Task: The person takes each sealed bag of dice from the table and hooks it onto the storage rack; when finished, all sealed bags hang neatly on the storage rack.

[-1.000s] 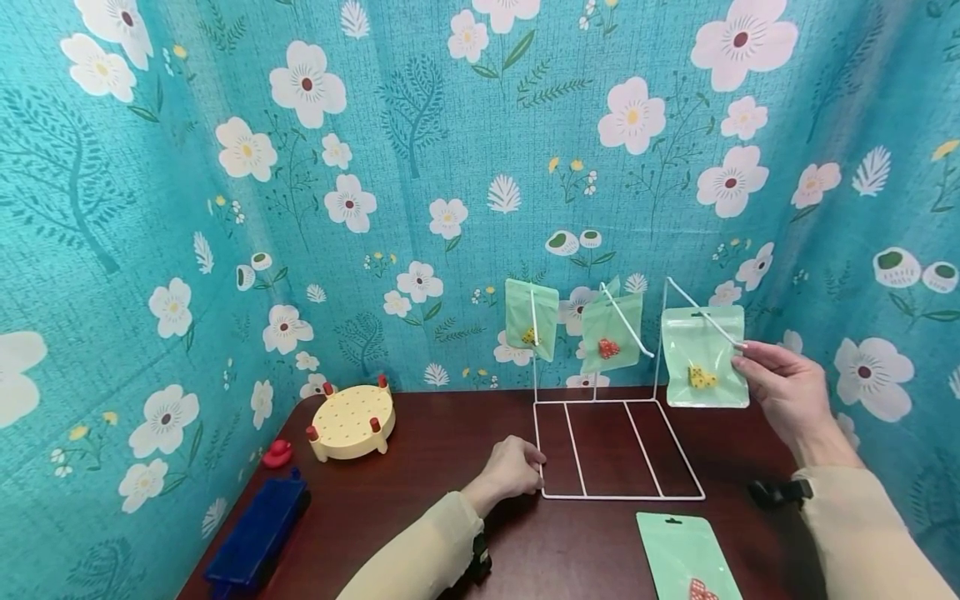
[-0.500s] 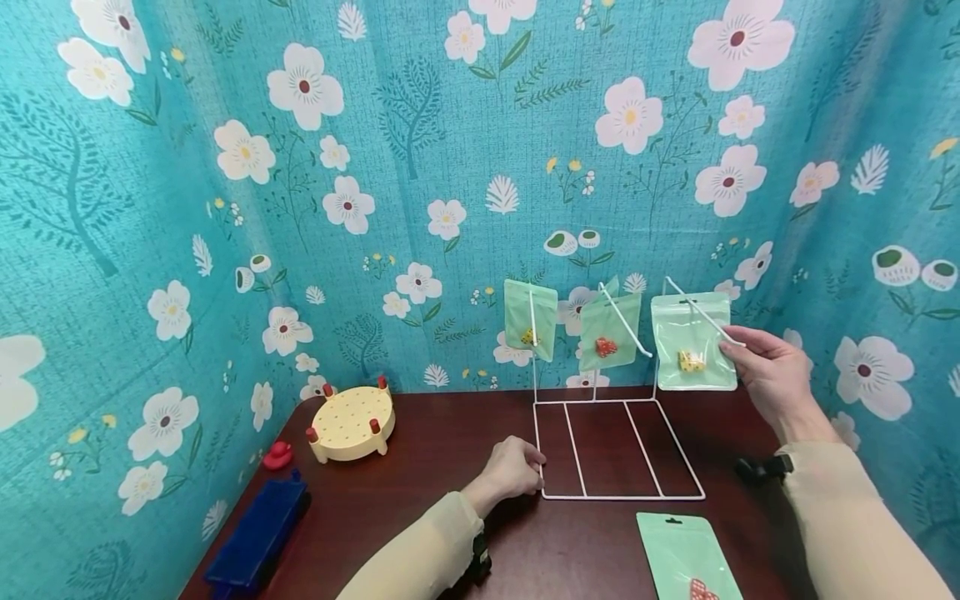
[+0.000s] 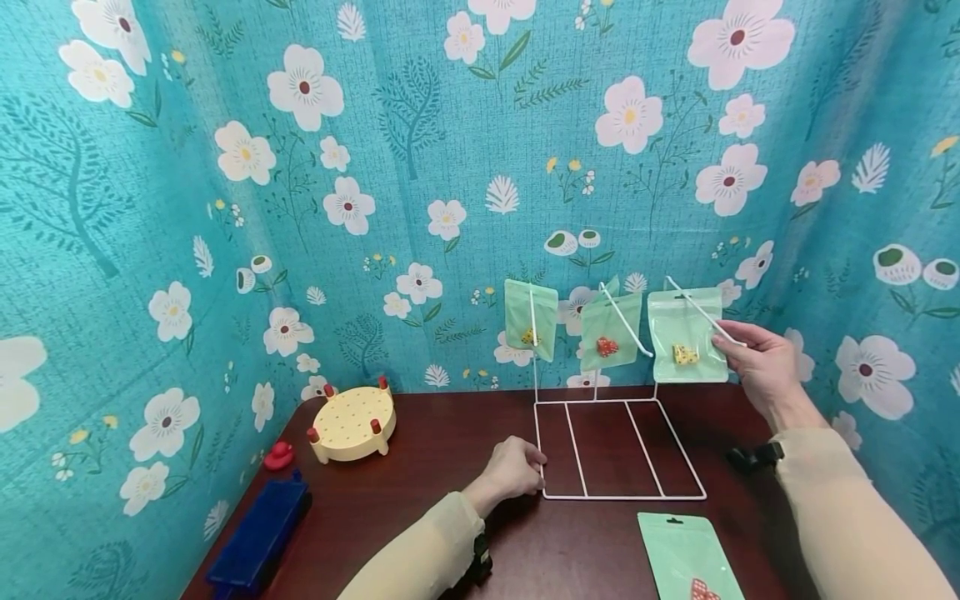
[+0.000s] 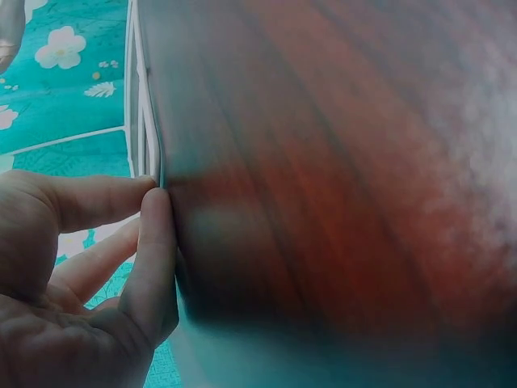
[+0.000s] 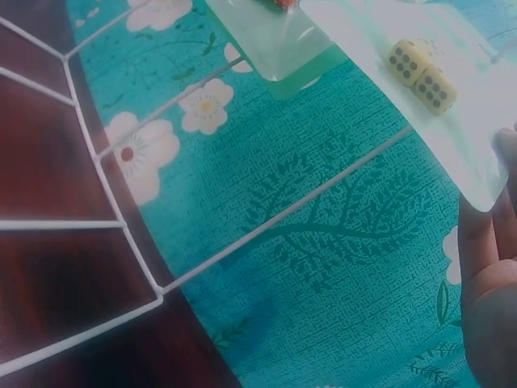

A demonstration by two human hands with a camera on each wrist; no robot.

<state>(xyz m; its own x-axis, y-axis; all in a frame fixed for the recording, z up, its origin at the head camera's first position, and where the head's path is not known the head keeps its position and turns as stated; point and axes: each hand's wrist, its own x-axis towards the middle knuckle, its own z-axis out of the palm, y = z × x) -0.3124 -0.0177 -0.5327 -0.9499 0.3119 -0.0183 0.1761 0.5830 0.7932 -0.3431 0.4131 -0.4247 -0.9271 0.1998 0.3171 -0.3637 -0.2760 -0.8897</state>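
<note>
A white wire rack [image 3: 622,497] with several hooks stands on the dark table. My left hand [image 3: 513,467] pinches the left wire of its base between thumb and fingers. At the rack's right hook, my right hand [image 3: 765,367] pinches the right edge of a pale green zip bag [image 3: 666,333] holding yellow dice [image 5: 422,77]. The hook's wire runs through the top of that bag, its tip close to my fingertips. A green bag with red dice [image 3: 607,347] hangs on the middle hook, partly covering another behind it. On the left hook hangs a green bag [image 3: 516,312] with yellow dice.
Another green bag [image 3: 678,550] with red dice lies flat in front of the rack. Leftward stand a round cream pegged stand [image 3: 352,421], a red rubber duck [image 3: 279,455] and a blue box-like object [image 3: 258,533]. A flowered teal curtain [image 3: 420,208] encloses the table.
My right hand has moved left and slightly back, sliding the bag with yellow dice further in along the right hook. The left hand has stayed on the rack's base.
</note>
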